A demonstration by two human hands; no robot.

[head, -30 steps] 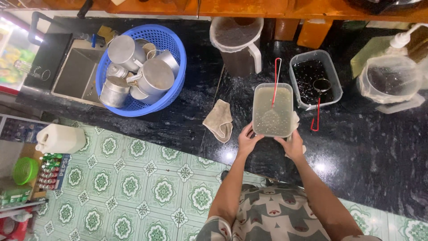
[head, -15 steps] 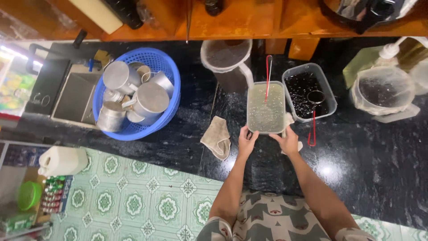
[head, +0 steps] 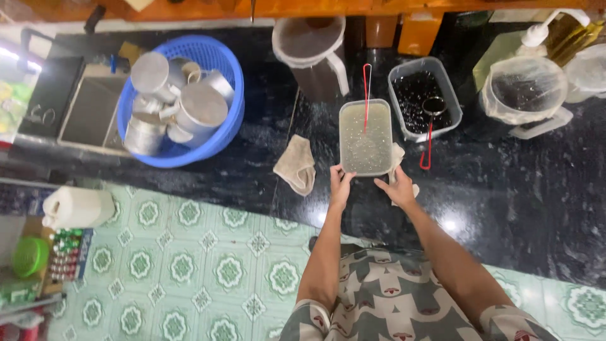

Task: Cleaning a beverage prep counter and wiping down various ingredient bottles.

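Observation:
My left hand (head: 341,185) and my right hand (head: 396,191) rest against the near end of a clear rectangular tub (head: 365,137) of pale jelly-like liquid on the black counter (head: 517,189). A red-handled ladle (head: 365,95) stands in the tub. Right of it a second clear tub (head: 424,98) holds dark pearls and another red-handled ladle (head: 430,123). A beige cloth (head: 296,165) lies just left of my left hand. A white cloth (head: 397,158) shows under the tub's right side.
A blue basket (head: 183,101) of metal cups sits at the left beside a steel sink (head: 88,110). A brown pitcher (head: 312,47) stands behind the tub, clear jugs (head: 529,91) at the right. Green patterned floor tiles (head: 189,265) lie below, with a white canister (head: 77,207).
The tub has slid slightly away from me on the counter with both hands following its near end; the camera has tilted, shifting the scene.

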